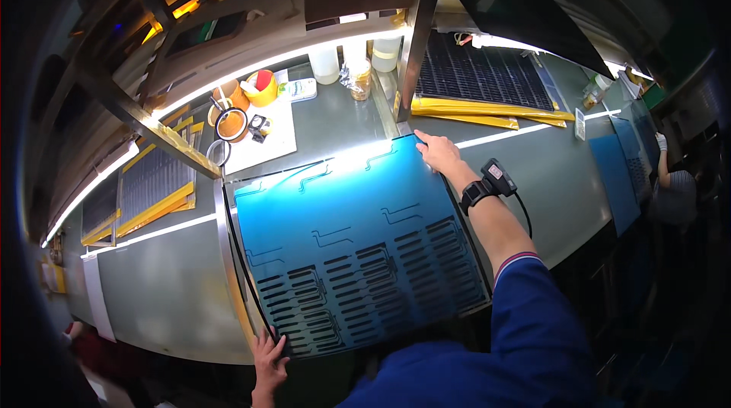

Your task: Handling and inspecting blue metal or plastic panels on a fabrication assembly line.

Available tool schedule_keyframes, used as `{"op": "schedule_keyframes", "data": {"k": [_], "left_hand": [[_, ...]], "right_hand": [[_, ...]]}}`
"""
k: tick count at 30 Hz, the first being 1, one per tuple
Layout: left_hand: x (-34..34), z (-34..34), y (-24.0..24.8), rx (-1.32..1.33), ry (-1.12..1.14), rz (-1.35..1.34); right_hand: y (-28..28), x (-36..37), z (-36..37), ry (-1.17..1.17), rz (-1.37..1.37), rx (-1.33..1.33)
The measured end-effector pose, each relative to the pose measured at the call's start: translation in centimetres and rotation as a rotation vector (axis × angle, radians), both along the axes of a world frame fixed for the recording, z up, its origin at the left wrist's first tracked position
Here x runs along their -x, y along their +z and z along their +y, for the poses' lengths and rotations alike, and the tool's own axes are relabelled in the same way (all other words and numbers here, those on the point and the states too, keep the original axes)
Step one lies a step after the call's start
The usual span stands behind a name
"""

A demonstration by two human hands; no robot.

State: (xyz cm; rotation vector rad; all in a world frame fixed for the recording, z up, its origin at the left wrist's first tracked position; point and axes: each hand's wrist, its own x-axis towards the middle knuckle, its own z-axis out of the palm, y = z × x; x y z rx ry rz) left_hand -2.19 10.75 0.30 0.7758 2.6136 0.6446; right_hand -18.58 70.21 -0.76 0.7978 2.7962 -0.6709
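Lying in the middle of the tabletop (167, 294), just in front of the person, the blue sheet (327, 202) appears thin, light and fairly stiff; its smooth face may be slippery, and the slotted part probably bends or creases most easily, so opposite corners or plain margins would suit a hold. It looks nearly square, so no long axis can be judged surely; the slotted end faces the person, and the slots run crosswise, rising rightward. The right hand (439, 154) has its fingers bent at the far right corner, the left hand (269, 358) its fingers loosely spread at the near left; whether either pinches, I cannot tell. Beyond sit tape rolls (231, 124) and yellow-edged panels (487, 76).
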Motion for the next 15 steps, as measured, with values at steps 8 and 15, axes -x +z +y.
{"op": "schedule_keyframes", "data": {"k": [8, 15], "left_hand": [[-0.1, 0.0, 0.0, 0.001, 0.008, 0.002], [-0.2, 0.4, 0.2, -0.001, 0.031, -0.011]], "right_hand": [[1.4, -0.3, 0.2, 0.005, -0.045, 0.149], [0.2, -0.1, 0.8, 0.017, -0.005, 0.061]]}}
